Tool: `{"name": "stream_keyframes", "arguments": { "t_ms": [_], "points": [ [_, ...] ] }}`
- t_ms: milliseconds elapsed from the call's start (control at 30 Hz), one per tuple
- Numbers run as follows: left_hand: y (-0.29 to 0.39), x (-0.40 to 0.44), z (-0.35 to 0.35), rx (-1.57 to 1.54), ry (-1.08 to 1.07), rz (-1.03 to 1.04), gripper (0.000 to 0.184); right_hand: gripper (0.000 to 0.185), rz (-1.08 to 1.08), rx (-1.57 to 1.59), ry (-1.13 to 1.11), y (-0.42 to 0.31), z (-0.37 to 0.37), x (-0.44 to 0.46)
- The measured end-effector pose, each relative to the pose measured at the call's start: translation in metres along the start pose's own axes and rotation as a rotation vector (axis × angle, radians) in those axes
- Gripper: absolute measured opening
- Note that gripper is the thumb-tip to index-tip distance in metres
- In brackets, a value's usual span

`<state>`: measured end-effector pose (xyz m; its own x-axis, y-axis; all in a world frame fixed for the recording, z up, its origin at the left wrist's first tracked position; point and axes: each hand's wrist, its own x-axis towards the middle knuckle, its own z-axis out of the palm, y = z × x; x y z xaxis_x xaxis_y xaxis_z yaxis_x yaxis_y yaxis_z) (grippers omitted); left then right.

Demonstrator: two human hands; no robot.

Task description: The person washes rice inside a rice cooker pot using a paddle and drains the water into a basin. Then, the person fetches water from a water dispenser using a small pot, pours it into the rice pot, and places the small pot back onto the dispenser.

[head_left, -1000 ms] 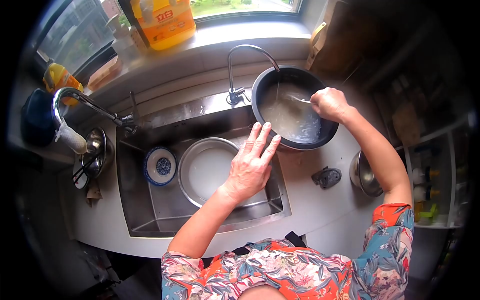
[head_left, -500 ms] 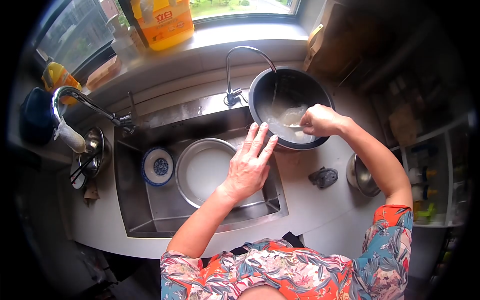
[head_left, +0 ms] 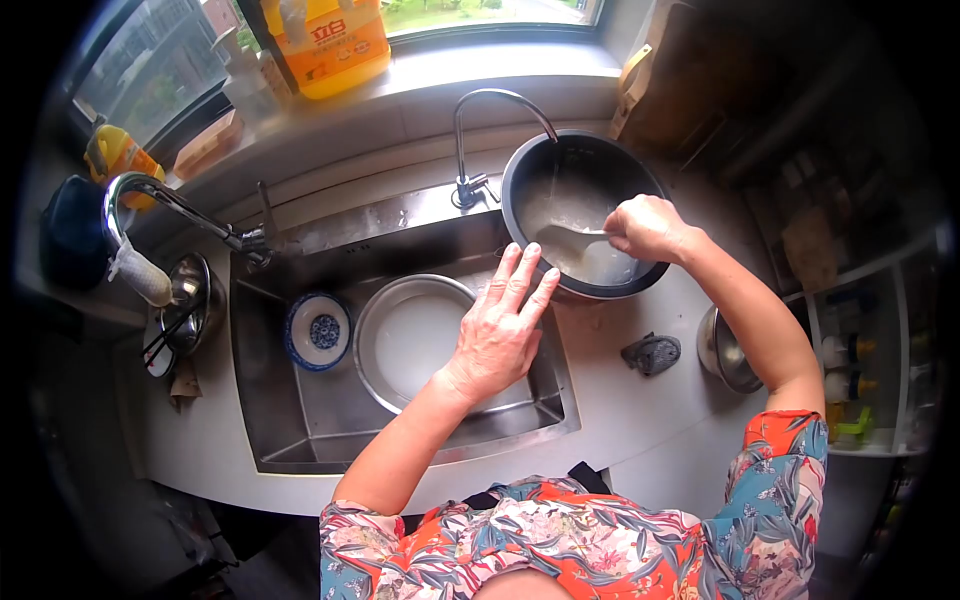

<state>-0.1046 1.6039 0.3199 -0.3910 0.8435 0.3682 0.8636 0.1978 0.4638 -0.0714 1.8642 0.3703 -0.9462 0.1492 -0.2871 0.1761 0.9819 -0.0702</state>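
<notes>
My right hand [head_left: 645, 230] is closed round the handle of a pale paddle-like spoon [head_left: 568, 236], whose head dips into the cloudy water [head_left: 605, 265] with pale grains in a dark cooking pot [head_left: 605, 165]. The pot stands on the counter at the sink's right edge. A thin stream falls into it from the slim curved tap [head_left: 462, 130]. My left hand [head_left: 500, 325] is open with fingers stretched out, its fingertips at the pot's near left rim. Below that hand, a large round basin [head_left: 366, 335] with whitish liquid sits in the sink.
The steel sink [head_left: 300, 415] also holds a blue-and-white bowl [head_left: 301, 335]. A bigger tap [head_left: 180, 200] arches over its left side. Right of the sink lie a dark grey cloth-like lump [head_left: 652, 353] and a metal bowl [head_left: 727, 355]. A yellow jug [head_left: 335, 50] stands on the windowsill.
My right hand has shifted the spoon inside the pot, so more of its head and handle shows above the water. My left hand stays at the rim.
</notes>
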Motion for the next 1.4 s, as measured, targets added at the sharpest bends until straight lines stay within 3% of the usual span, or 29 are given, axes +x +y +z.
{"name": "stream_keyframes", "arguments": {
  "t_ms": [133, 300, 433, 667, 833, 933, 967, 1100, 1267, 1400],
  "points": [
    [0.000, 0.000, 0.000, -0.023, 0.003, 0.002, 0.073, 0.014, 0.104, -0.177, 0.053, 0.018, -0.001, 0.017],
    [-0.001, -0.002, 0.003, -0.032, 0.018, 0.001, 0.072, 0.014, 0.109, -0.101, 0.221, 0.027, -0.021, 0.014],
    [0.000, -0.001, 0.002, -0.035, 0.020, 0.002, 0.071, 0.017, 0.131, -0.243, 0.010, 0.021, -0.014, 0.013],
    [-0.001, 0.000, 0.005, -0.039, 0.035, 0.005, 0.071, 0.019, -0.102, 0.084, -0.325, 0.005, -0.024, -0.006],
    [-0.002, -0.001, 0.001, -0.099, 0.047, -0.009, 0.067, 0.026, -0.019, 0.387, -0.351, -0.006, -0.026, -0.013],
    [-0.020, -0.002, 0.003, -0.484, 0.315, -0.148, 0.048, 0.021, -0.132, 0.364, -0.183, 0.001, -0.005, -0.011],
    [-0.032, -0.003, 0.006, -0.426, 0.356, -0.205, 0.046, 0.020, -0.096, 0.270, -0.161, 0.004, -0.002, -0.010],
    [-0.097, 0.002, 0.044, -0.927, 0.182, -0.679, 0.042, 0.015, 0.013, -0.004, -0.030, 0.004, -0.002, -0.002],
    [-0.137, 0.024, 0.060, -1.071, 0.008, -0.869, 0.056, 0.014, 0.094, -0.139, 0.098, 0.028, -0.002, 0.012],
    [-0.155, 0.046, 0.073, -1.078, -0.038, -0.957, 0.050, 0.013, 0.132, -0.114, 0.176, 0.031, -0.022, 0.009]
  ]
}}
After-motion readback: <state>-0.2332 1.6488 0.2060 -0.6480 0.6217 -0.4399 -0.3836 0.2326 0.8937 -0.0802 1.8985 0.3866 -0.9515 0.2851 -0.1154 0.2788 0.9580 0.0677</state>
